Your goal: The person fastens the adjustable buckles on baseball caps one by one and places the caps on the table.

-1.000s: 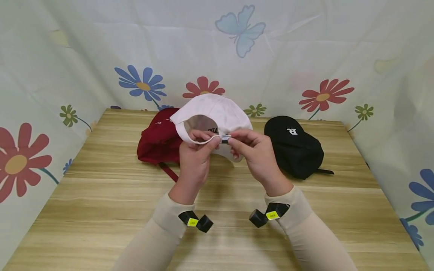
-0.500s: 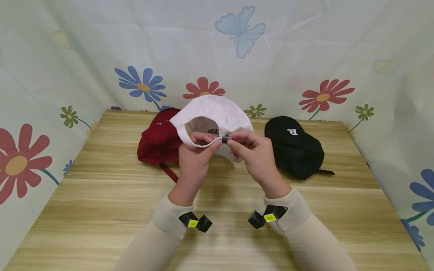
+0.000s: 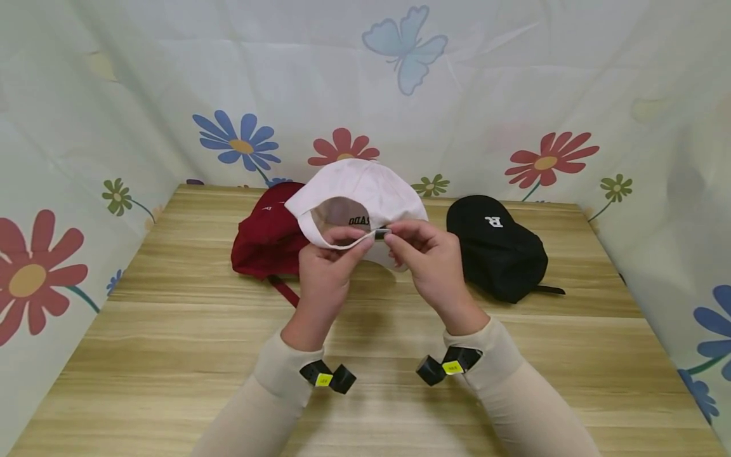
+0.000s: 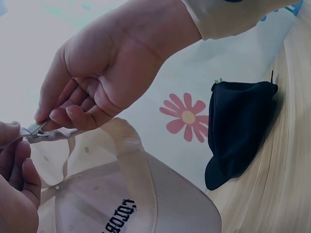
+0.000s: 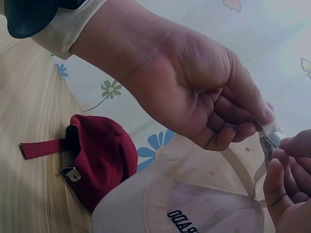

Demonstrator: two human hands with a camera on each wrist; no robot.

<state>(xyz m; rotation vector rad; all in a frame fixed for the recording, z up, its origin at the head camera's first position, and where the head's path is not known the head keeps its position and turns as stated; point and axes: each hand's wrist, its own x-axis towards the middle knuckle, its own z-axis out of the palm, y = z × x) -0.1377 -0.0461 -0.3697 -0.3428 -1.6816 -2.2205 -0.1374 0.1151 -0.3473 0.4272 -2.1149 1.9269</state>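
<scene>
Both hands hold up a pale, nearly white baseball cap (image 3: 394, 190) by its back strap, with the rear opening facing me. My left hand (image 3: 324, 273) pinches the strap between thumb and fingers, just left of the small metal buckle (image 3: 381, 235). At the buckle's right side, my right hand (image 3: 436, 266) pinches the strap end with thumb and index finger. In the right wrist view the silver buckle (image 5: 270, 141) sits between both sets of fingertips. Dark lettering (image 4: 119, 216) shows through the cap from the front. Fingers partly hide the strap and buckle.
A dark red cap (image 3: 263, 244) lies on the wooden table (image 3: 188, 355) at left, partly behind the pale cap, its strap (image 3: 283, 291) hanging loose. On the right lies a black cap (image 3: 502, 260) with a white letter R. A flowered cloth (image 3: 457, 108) surrounds the table's back and sides.
The buckle has tilted, so its shiny face shows less and its dark side more. The strap's left part has dropped slightly, exposing more lettering. Both hands keep their grip in nearly the same place.
</scene>
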